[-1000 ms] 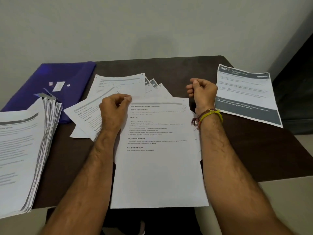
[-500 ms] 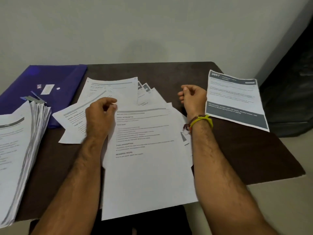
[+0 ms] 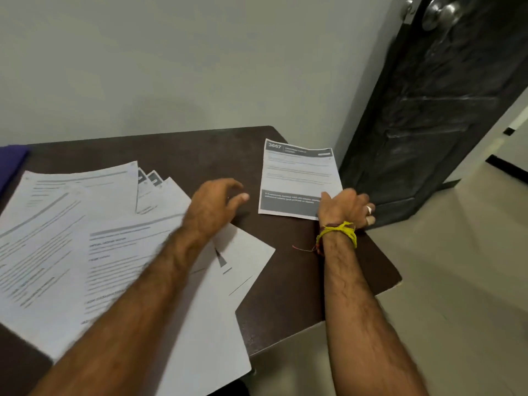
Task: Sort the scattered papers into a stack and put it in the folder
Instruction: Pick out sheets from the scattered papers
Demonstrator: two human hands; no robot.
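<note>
Several printed white papers [image 3: 100, 241] lie fanned and overlapping across the left half of the dark table [image 3: 288, 284]. A single sheet headed 3667 [image 3: 297, 172] lies apart at the far right. My right hand [image 3: 347, 207] covers that sheet's near right corner at the table's edge, thumb on the paper and fingers curled around the corner. My left hand [image 3: 214, 204] hovers over bare table between the fanned papers and the sheet, fingers relaxed, holding nothing. Only a sliver of the blue folder [image 3: 11, 164] shows at the left border.
A dark door [image 3: 428, 110] with a metal knob stands just beyond the table's right corner. A pale wall runs behind the table. The light floor [image 3: 457, 295] lies to the right, below the table's edge.
The view swung right, so the tall pile and most of the folder left the frame. My right hand moved right onto the 3667 sheet. My left hand let go of the papers and moved right.
</note>
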